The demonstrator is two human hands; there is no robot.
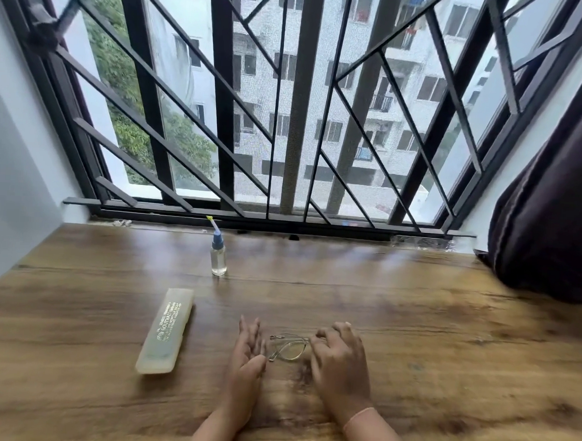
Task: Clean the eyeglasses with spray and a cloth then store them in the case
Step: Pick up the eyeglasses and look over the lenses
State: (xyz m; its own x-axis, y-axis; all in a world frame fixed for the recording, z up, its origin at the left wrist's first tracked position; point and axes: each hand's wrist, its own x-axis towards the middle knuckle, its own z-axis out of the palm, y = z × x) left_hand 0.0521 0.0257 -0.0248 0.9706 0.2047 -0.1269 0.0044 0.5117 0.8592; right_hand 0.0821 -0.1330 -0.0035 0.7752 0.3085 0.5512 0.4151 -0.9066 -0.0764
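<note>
The wooden bench (411,325) runs wide from left to right, and its far edge meets the sill under a barred window (288,103). A pale wall closes in the far left side; a dark curtain (550,198) drapes onto the far right corner. Most of the right half of the bench lies bare, and so does the broad strip between the hands and the sill.

The eyeglasses (287,348) lie flat on the bench near its front edge, folded (the thin metal temples cross over the lenses), with their long axis running roughly left to right. The left hand (245,361) stands on edge just left of them, palm facing the frame, fingers straight and spread loosely, gripping nothing. The right hand (338,359) sits palm down at their right end, fingers curled over that end; I cannot tell whether it actually pinches the frame.

The case (165,336) lies closed to the left of the left hand, well apart from it, its long axis pointing away from the person and tilting slightly right. The spray bottle (218,255) stands upright beyond the case, near the sill, its nozzle pointing up and left.
</note>
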